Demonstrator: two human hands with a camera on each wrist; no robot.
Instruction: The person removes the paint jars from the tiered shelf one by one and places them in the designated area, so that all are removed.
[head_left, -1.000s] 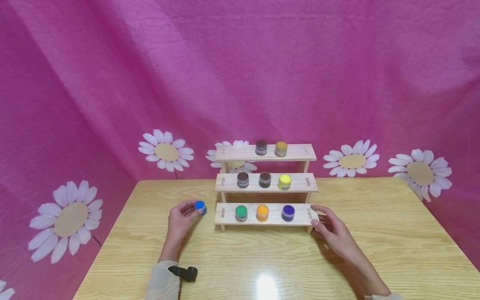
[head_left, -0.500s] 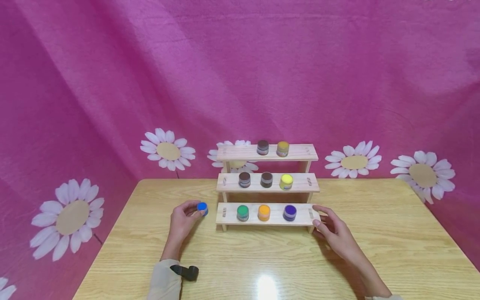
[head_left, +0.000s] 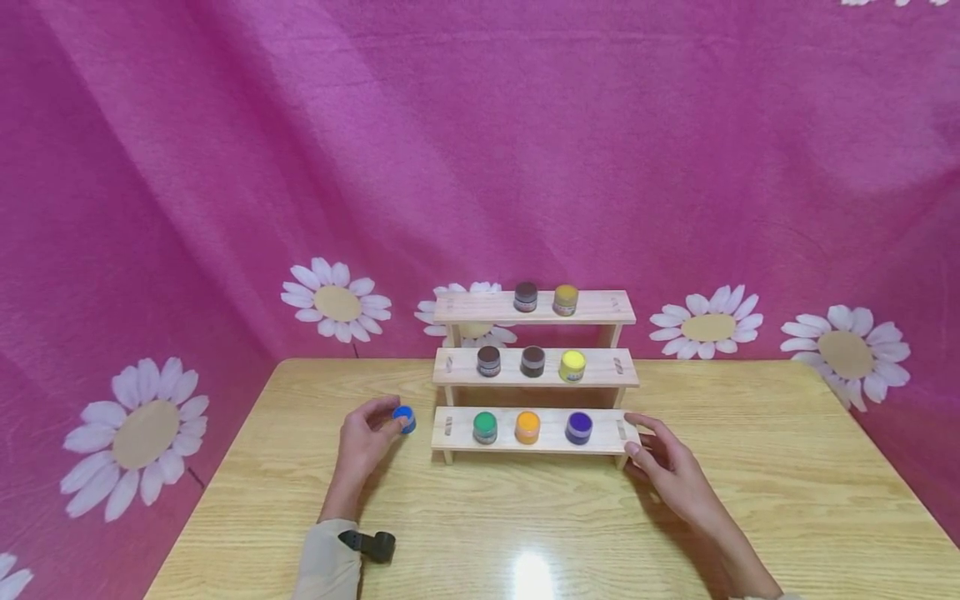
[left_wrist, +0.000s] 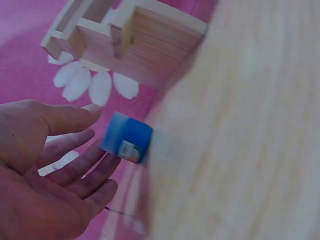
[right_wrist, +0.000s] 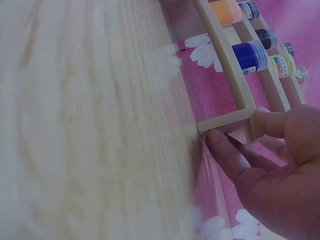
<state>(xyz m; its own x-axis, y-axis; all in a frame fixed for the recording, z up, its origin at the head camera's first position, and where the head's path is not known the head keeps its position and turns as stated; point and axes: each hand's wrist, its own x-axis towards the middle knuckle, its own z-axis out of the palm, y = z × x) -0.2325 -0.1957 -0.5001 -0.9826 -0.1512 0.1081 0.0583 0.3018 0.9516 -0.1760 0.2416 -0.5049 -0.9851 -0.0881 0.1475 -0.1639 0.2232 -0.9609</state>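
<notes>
A small blue paint jar (head_left: 403,419) stands on the table, left of the wooden stepped shelf (head_left: 459,429). My left hand (head_left: 365,437) is around its left side, thumb and fingers spread; in the left wrist view a gap shows between the thumb and the jar (left_wrist: 131,139). My right hand (head_left: 675,471) holds the right end of the shelf's lowest step. In the right wrist view its thumb lies on the step's end and a finger touches the side support (right_wrist: 225,121).
The lowest step bears green (head_left: 485,427), orange (head_left: 527,427) and purple (head_left: 579,427) jars. Two dark jars and a yellow jar (head_left: 572,366) stand on the middle step. A dark jar (head_left: 526,297) and an ochre jar (head_left: 566,300) top the shelf. A pink flowered cloth (head_left: 480,150) hangs behind.
The left index finger has parted slightly from the blue jar, which stays by the shelf. My right hand keeps its place on the shelf's end. The head view has shifted a little.
</notes>
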